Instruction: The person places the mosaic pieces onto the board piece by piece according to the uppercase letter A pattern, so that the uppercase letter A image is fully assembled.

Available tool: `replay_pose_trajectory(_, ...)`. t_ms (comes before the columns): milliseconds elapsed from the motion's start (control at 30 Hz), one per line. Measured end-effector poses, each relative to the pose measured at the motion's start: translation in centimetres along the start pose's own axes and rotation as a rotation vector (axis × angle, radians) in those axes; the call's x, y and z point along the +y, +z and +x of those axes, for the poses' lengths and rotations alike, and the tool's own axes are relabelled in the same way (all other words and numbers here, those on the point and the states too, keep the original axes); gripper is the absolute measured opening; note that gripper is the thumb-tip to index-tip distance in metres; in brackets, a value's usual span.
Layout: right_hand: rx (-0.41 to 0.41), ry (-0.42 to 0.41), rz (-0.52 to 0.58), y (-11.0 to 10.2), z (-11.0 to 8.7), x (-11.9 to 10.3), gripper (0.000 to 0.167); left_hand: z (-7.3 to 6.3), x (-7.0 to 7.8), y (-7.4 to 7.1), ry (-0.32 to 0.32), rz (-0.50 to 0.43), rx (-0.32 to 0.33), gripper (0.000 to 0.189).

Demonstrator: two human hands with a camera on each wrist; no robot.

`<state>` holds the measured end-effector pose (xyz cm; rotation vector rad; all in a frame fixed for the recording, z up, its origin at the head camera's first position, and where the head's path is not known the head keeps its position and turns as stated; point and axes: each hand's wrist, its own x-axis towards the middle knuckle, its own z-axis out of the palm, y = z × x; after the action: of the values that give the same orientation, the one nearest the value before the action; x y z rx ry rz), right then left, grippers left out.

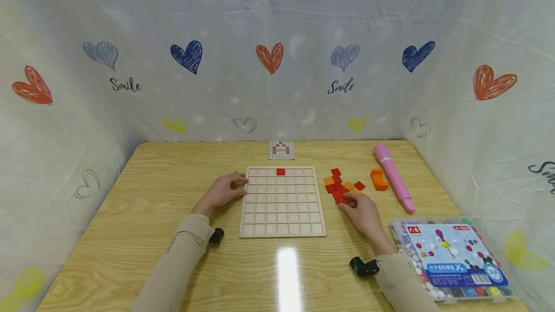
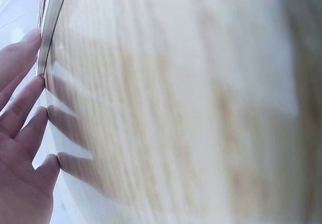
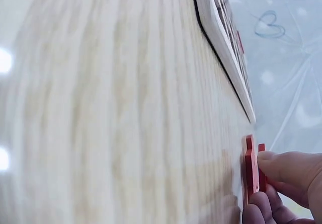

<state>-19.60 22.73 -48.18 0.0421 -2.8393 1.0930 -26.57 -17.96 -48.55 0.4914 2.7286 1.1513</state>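
A wooden grid board (image 1: 243, 215) lies flat on the table, with one red square tile (image 1: 281, 172) in a cell of its far row. At the board's left edge is my left hand (image 1: 223, 190); in the left wrist view its fingers (image 2: 25, 105) are fairly straight and fingertips touch the board's side. To the right of the board, my right hand (image 1: 361, 212) is over a loose pile of red and orange tiles (image 1: 336, 188). The right wrist view shows its thumb and fingers pinching a red tile (image 3: 262, 171), just off other red tiles (image 3: 249, 168).
Behind the board lies a small pattern card (image 1: 281, 149). On the right are an orange bracket-shaped block (image 1: 379, 180), a pink stick-like object (image 1: 395, 177) and a clear box of coloured balls (image 1: 455, 259). A printed curtain (image 1: 303, 100) closes the back and sides.
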Motion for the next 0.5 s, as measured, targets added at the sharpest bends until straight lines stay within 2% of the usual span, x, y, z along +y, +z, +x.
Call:
replay_pose_trajectory(233, -0.002, -0.011, 0.041, 0.3, 0.4, -1.0, 0.035, -0.1, 0.3, -0.1, 0.005, -0.013, 0.002, 0.037)
replay_pose_trajectory(500, 0.014, -0.094, 0.063, 0.9, 1.2, -2.3, 0.033, -0.4, 0.6, -0.1, 0.009, -0.016, -0.001, 0.037)
